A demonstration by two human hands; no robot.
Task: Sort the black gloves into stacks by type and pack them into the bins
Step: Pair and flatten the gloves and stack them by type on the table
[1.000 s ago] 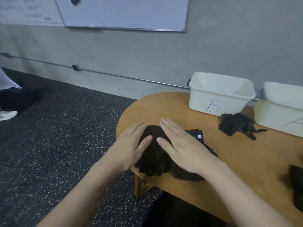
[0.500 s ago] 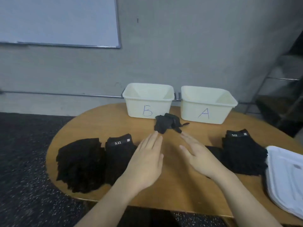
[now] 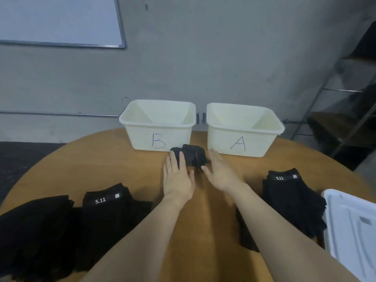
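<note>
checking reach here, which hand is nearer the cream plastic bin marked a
Right. The right hand lies just in front of the cream plastic bin marked A, fingertips close to its front wall. The left hand is further left, nearer bin B.

On the table (image 3: 126,165) I see bin B (image 3: 157,127) at back, bin A (image 3: 243,130) just R of it. Small glove pile (image 3: 192,156) sits in front, btwn the two bins, w/ left hand (image 3: 178,180) and right hand (image 3: 220,173) either side, touching it. Near L: two glove stacks (image 3: 38,231) (image 3: 109,216) side by side. Near R: another stack (image 3: 293,202), lid (image 3: 354,231) beside it at the edge.
</note>
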